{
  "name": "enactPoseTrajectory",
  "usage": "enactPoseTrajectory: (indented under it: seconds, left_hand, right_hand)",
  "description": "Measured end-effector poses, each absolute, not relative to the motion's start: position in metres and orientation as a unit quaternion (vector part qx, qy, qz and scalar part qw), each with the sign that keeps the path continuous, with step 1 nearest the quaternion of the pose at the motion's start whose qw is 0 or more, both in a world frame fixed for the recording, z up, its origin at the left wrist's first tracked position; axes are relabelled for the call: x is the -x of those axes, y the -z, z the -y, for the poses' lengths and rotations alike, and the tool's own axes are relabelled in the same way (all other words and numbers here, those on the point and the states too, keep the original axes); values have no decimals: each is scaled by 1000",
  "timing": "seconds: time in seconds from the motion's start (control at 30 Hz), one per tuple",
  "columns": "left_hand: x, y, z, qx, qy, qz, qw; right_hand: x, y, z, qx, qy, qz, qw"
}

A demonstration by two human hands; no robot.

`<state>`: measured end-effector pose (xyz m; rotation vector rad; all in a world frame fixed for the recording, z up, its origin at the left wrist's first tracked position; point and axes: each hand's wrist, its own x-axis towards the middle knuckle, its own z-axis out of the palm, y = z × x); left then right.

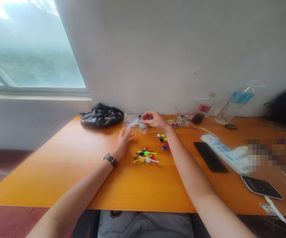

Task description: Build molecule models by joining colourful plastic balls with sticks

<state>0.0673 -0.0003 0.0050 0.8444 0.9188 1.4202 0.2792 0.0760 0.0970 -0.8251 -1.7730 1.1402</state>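
Observation:
At the back of the wooden table lies a clear plastic bag (134, 121) with small pale pieces in it. My left hand (124, 140), wearing a dark wrist band, rests at the bag's near left corner with its fingers apart. At the bag's right side is my right hand (155, 120), fingers curled together in a pinch; what is between the fingertips is too small to name. Nearer to me lies a pile of coloured plastic arrow-shaped pointers (145, 156) in yellow, green, white, black and red. Small coloured round pieces (161, 140) lie beside my right forearm.
A black plastic bag (100, 116) sits at the back left. Behind my right wrist is another clear bag (179, 121) of colourful parts. To the right are a black phone (210, 156), a white power strip (223, 153), a charging pad (261, 187) and a bottle (234, 103).

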Motion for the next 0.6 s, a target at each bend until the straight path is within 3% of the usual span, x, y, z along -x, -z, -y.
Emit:
enactPoseTrajectory:
  seconds: [0.17, 0.3, 0.6]
  left_hand:
    - [-58, -5, -4, -348, -604, -390, 602]
    - [-60, -5, -3, -358, -598, -390, 601]
    - [-66, -13, 9, -466, -526, -356, 616]
  right_hand:
    - [-288, -88, -69, 359, -494, 699, 371]
    - [-287, -80, -65, 354, -560, 695, 279]
    - [-254, -67, -59, 335, -515, 732, 294]
